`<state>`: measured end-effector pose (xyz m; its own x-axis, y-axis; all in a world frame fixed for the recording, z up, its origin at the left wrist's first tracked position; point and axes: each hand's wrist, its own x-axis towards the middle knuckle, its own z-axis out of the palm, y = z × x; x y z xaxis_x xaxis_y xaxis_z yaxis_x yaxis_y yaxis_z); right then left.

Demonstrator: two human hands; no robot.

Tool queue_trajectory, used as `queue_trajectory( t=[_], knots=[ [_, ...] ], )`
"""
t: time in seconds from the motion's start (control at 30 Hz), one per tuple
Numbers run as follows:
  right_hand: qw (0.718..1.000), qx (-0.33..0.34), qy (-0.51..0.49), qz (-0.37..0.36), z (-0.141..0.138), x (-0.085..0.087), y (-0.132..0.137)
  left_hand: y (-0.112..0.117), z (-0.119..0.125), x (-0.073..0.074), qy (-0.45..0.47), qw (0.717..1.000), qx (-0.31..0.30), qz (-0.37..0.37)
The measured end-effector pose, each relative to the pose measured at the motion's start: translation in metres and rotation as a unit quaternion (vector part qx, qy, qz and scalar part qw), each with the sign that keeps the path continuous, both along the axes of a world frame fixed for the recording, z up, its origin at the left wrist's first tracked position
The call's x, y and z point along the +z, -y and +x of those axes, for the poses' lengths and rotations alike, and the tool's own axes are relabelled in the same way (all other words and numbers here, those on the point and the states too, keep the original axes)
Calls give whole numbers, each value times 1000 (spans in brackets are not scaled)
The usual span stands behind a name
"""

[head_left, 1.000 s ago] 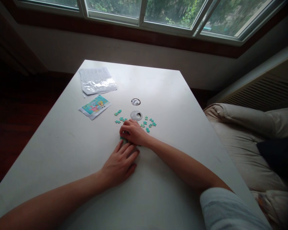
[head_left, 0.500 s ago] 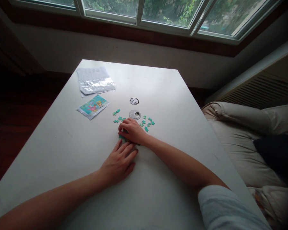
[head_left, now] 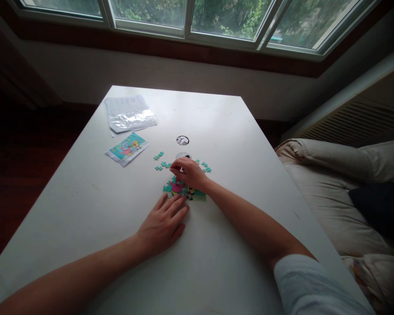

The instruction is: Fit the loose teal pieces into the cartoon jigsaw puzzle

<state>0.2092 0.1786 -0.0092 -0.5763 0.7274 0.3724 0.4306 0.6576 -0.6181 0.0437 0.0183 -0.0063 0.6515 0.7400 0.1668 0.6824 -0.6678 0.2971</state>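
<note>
A small, partly joined jigsaw [head_left: 183, 190] with pink and yellow cartoon figures lies in the middle of the white table [head_left: 85, 192]. My left hand [head_left: 164, 222] rests flat just below it, fingers stretched out, fingertips touching its near edge. My right hand [head_left: 188, 172] hovers over the jigsaw's far edge, fingers curled and pinched among the loose teal pieces [head_left: 160, 165]; what is in the pinch is hidden. More loose teal pieces [head_left: 206, 167] lie to its right.
A cartoon picture card [head_left: 127, 148] and a clear plastic bag on paper [head_left: 130, 113] lie at the far left. Two round metal lids [head_left: 182, 140] sit beyond the pieces. A cushioned seat [head_left: 341, 183] stands to the right, windows behind.
My right hand has lifted off the joined jigsaw and moved a little away to the loose pieces, uncovering the picture. My left hand has stayed put.
</note>
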Motion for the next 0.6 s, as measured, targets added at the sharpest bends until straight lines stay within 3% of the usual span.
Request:
queue_trajectory(
  t=[0.13, 0.33, 0.47, 0.6],
  knots=[
    [999, -47, -7, -21, 28, 10, -23, 1, 1, 1, -8, 1000, 12, 7],
    [989, -125, 68, -29, 81, 23, -48, 2, 1, 2, -14, 1000, 21, 17],
    [986, -134, 80, -56, 107, 18, -58, 3, 0, 1, -15, 999, 19, 20],
    [987, -119, 73, -85, 115, 4, -64, 2, 1, 2, -14, 999, 22, 26]
  ],
)
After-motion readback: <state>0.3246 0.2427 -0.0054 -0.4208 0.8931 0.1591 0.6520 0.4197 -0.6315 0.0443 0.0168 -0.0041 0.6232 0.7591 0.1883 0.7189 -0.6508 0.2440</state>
